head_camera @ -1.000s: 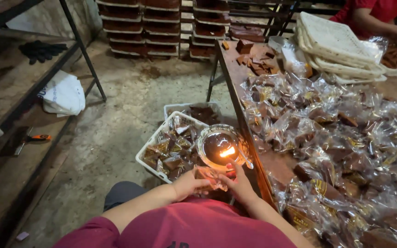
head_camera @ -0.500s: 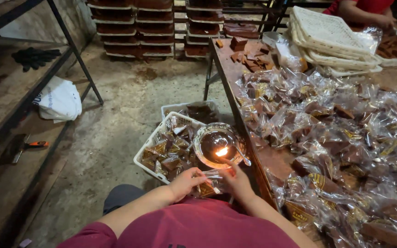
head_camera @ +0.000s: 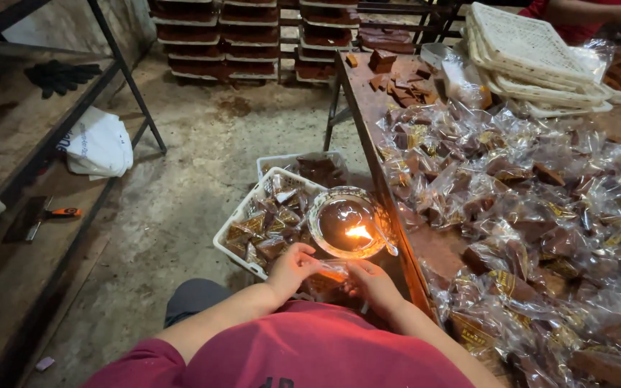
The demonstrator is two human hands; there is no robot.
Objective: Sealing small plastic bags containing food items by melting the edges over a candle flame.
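While the flame [head_camera: 359,232] burns, both hands' fingers [head_camera: 309,263] pinch a clear packet [head_camera: 333,269]

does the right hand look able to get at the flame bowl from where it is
Probably yes: the right hand sits just below the glass bowl with the flame, nothing between them, though it is pinching a clear packet with the left hand.

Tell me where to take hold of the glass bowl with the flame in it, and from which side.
Grip the glass bowl low on its outer wall near the left rim, coming from the floor side by the white crate. The flame burns right of centre, a spoon leans on the right edge, and the table blocks that side. Keep fingers off the open top.
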